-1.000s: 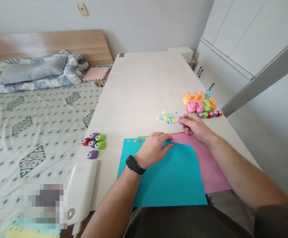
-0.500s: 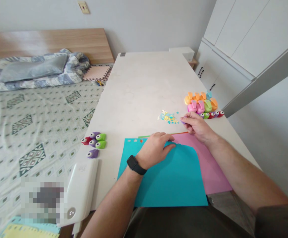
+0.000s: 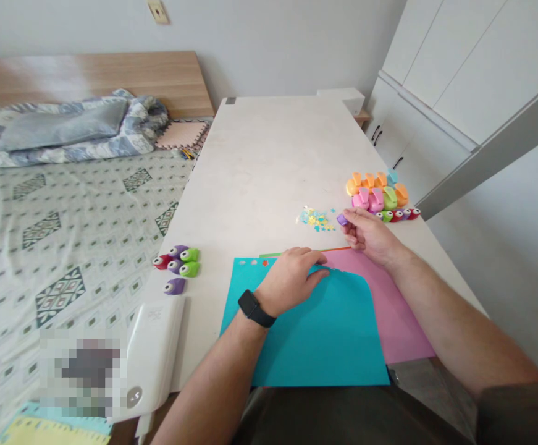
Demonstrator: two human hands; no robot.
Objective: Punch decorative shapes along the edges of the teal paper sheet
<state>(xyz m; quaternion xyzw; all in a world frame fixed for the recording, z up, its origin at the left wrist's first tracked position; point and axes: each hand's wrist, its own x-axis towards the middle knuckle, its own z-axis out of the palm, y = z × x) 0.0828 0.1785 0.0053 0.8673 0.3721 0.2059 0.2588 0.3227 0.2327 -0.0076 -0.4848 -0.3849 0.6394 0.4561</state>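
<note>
My right hand (image 3: pixel 369 233) pinches a small purple craft punch (image 3: pixel 342 219) in its fingertips, just right of a scatter of tiny teal and yellow paper cutouts (image 3: pixel 315 218). My left hand (image 3: pixel 291 278) lies flat on the top edge of a teal paper sheet (image 3: pixel 319 334), which overlaps a pink paper sheet (image 3: pixel 391 315). Behind my right hand stands a group of orange, pink and green craft punches (image 3: pixel 377 191). A smaller group of red, purple and green punches (image 3: pixel 176 262) sits left of the teal sheet.
A white plastic paper trimmer (image 3: pixel 152 352) lies at the table's left edge. Left of the white table (image 3: pixel 259 161) is a bed with a patterned sheet (image 3: pixel 65 247). White cabinets (image 3: pixel 440 62) stand to the right.
My right hand has lifted slightly, and more of the purple punch shows at its fingertips. My left hand stays on the teal sheet. The view has shifted slightly.
</note>
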